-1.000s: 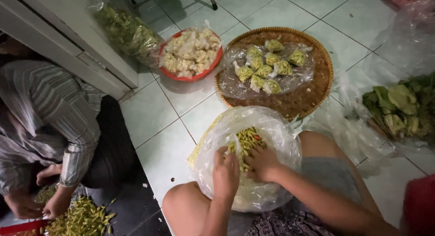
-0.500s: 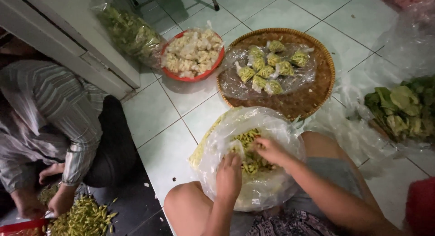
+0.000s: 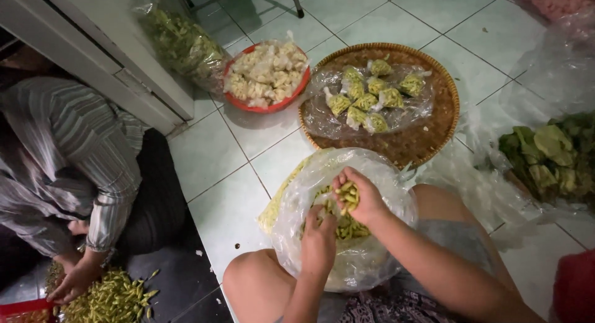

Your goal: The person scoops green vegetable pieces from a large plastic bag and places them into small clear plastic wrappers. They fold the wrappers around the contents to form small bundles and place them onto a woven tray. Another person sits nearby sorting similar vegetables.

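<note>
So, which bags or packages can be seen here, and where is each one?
Large clear plastic bag: on the lap, holding green chilies.
Small tied clear packets: on the woven tray, yellow-green contents.
Clear bag of greens: by the white door.
No labels, signs or screens.

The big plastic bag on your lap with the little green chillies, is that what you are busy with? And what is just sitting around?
In use:
plastic bag
green chillies held in the right hand
left hand inside the bag

Lying about:
woven tray of small filled packets
red bowl
leafy greens
another person's chilli pile
</note>
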